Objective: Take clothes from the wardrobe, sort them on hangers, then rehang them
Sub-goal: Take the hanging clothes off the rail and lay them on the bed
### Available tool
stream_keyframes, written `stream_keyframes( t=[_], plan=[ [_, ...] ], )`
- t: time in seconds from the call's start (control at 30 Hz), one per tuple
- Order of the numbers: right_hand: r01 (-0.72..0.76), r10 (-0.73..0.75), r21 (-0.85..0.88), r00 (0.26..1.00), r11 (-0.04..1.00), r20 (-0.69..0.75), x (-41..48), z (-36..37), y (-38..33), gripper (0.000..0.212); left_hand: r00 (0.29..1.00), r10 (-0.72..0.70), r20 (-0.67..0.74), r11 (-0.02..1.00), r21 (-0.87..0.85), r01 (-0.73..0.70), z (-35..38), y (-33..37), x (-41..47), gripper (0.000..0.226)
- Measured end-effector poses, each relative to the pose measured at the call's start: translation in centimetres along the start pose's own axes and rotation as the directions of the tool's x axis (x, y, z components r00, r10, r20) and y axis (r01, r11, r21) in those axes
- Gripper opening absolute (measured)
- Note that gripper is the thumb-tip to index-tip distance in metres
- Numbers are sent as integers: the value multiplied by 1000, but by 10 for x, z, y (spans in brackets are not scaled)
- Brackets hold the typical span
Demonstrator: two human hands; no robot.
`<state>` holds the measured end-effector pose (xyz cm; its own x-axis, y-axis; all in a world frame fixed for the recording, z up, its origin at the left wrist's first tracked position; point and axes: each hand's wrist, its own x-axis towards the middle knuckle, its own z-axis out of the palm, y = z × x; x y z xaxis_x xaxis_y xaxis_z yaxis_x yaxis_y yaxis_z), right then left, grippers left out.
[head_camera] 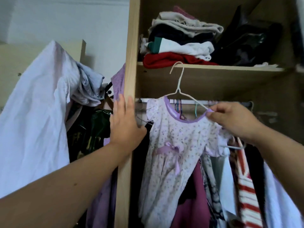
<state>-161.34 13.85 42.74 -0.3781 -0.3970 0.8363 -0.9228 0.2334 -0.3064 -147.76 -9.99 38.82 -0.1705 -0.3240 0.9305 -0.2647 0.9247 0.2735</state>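
Crumpled glossy black bag (pixel 246 40) at upper right, pale wall (pixel 65 17) at upper left, beige board (pixel 16 60) beneath that wall.

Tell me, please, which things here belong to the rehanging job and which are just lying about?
In the job: floral dress, white hanger, rail, right hand pinching the neckline, left hand open.
Lying about: folded stack, black bag, white cloth draped at left.
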Motion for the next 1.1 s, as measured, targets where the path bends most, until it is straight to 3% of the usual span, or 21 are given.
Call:
stream_keyframes(
  t=[0.07, 0.13, 0.3, 0.4, 0.53, 0.77, 0.93, 1.1],
  plan=[
    [-11, 10, 29, 999, 1000, 34, -25, -26, 3, 17, 977, 211, 27, 975, 67, -213, 2, 20, -9, 94],
    [-43, 40, 43, 997, 998, 69, -52, -51, 4, 14, 942, 317, 113, 949, -38, -314, 8, 46, -20, 85],
    [-135, 146, -99, 983, 986, 110, -123, -105, 18, 10, 898, 266, 351, 925, -355, -135, 41, 91, -51, 48],
    [-251, 270, -164, 957, 954, 110, -168, -134, 26, 10, 844, 372, 387, 828, -549, -114, 68, 114, -84, 28],
    [-426, 448, -327, 894, 843, -11, -219, -150, 25, 15, 779, 469, 417, 692, -722, -30, 95, 150, -129, 31],
    [-669, 642, -538, 715, 513, -276, -302, -154, -14, 9, 619, 685, 384, 432, -898, 80, 108, 199, -199, 33],
    [-794, 675, -509, 577, 331, -460, -359, -115, -69, 12, 461, 836, 296, 272, -955, 118, 90, 185, -238, 28],
    [-912, 635, -368, 394, 181, -665, -414, -48, -136, 7, 359, 911, 204, 164, -976, 140, 71, 146, -272, 16]
  ],
)
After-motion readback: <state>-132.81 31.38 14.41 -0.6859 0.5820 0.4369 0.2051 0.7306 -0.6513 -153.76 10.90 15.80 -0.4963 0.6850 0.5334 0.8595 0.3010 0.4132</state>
